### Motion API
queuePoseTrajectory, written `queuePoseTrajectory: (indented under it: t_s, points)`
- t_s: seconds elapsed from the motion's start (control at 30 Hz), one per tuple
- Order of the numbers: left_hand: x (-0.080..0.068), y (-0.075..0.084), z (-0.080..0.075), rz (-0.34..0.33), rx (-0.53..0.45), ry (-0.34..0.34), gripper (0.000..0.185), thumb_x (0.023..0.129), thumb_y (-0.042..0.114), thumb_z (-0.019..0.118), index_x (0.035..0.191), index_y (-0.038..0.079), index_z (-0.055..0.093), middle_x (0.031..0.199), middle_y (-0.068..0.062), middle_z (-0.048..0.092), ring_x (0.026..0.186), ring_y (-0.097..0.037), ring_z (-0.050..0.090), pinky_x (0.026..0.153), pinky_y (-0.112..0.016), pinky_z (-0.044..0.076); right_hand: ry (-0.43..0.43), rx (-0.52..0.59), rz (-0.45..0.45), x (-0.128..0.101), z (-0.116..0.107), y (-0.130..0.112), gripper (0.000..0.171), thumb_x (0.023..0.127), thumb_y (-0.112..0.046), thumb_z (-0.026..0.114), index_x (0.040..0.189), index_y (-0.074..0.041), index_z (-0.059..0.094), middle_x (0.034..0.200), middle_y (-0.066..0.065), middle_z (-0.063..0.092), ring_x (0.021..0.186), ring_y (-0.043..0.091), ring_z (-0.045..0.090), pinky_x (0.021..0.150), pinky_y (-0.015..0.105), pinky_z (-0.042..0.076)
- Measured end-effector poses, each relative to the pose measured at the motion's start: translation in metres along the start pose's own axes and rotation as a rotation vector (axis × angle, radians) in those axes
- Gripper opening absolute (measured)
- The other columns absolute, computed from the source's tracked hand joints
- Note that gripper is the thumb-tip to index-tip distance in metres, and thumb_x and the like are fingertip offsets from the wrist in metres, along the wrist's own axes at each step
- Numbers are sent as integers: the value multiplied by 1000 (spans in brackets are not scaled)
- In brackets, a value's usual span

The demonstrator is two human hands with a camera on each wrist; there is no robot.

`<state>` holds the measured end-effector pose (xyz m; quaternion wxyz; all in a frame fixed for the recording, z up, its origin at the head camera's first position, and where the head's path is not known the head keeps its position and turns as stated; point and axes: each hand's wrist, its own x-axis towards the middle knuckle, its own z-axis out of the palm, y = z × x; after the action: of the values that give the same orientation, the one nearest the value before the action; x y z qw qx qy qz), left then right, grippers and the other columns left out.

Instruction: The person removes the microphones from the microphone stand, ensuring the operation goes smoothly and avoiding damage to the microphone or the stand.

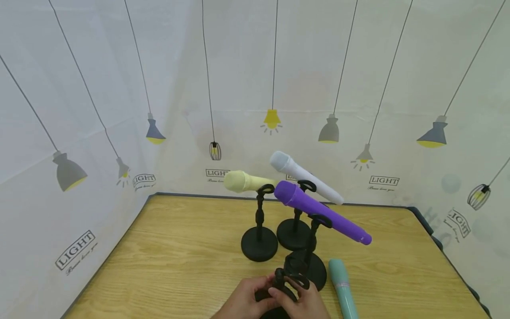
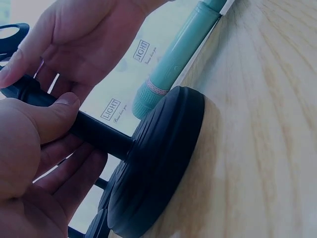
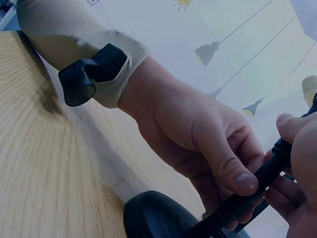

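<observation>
Both of my hands hold a black desktop microphone stand (image 1: 296, 280) with an unfilled clip, near the table's front edge. My left hand (image 1: 247, 299) wraps its thumb and fingers round the pole (image 2: 101, 134), above the round base (image 2: 161, 163). Higher up, my right hand (image 1: 304, 303) grips near the collar just under the clip (image 2: 12, 39). In the left wrist view the base stands on the table. To the right of the hands lies a mint green microphone (image 1: 341, 285).
Just beyond my hands, a purple microphone (image 1: 318, 210) rests tilted in a stand. Behind it are a white microphone (image 1: 308, 177) and a pale yellow microphone (image 1: 247, 181), each on a black stand. The wooden table (image 1: 179, 248) meets lamp-printed wall sheets (image 1: 239, 88).
</observation>
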<state>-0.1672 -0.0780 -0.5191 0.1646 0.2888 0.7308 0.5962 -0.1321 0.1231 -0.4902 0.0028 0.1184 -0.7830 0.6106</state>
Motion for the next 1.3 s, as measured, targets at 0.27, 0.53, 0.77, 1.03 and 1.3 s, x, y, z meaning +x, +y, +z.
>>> queuePoseTrajectory:
  t_s: [0.27, 0.53, 0.77, 1.03, 1.3]
  points:
    - [1, 2, -1, -66, 2, 30, 24, 102, 15, 76, 125, 12, 79, 114, -2, 83, 109, -2, 72, 97, -21, 55, -204, -22, -62, 1, -11, 2, 39, 112, -25, 62, 145, -5, 65, 140, 17, 71, 125, -4, 62, 103, 24, 53]
    - [2, 1, -2, -88, 14, 25, 17, 102, 17, 76, 118, 12, 80, 110, -1, 82, 102, -1, 69, 94, -20, 54, -294, 51, -21, 2, -13, 2, 44, 113, -23, 58, 154, -6, 57, 152, 17, 64, 133, -6, 57, 110, 18, 46]
    - [2, 3, -4, -130, 21, 13, 18, 104, 21, 75, 121, 16, 79, 113, 3, 81, 108, -3, 70, 97, -20, 54, -250, 49, -22, 1, -16, 4, 44, 110, -22, 65, 151, -9, 61, 151, 16, 65, 133, -1, 61, 112, 25, 50]
    - [-1, -1, -11, -96, 75, 47, 17, 102, 23, 77, 117, 14, 79, 110, 7, 81, 103, -3, 72, 92, -22, 57, -233, 32, -53, 3, -18, 5, 48, 107, -20, 70, 151, -6, 61, 150, 22, 65, 133, 7, 67, 112, 58, 53]
    - [-8, -2, -23, -134, 75, 112, 18, 101, 24, 79, 116, 15, 80, 110, 5, 81, 103, -7, 74, 93, -25, 57, -236, 38, -12, 7, -14, 3, 48, 106, -23, 72, 150, -10, 62, 150, 18, 66, 138, 40, 64, 112, 57, 52]
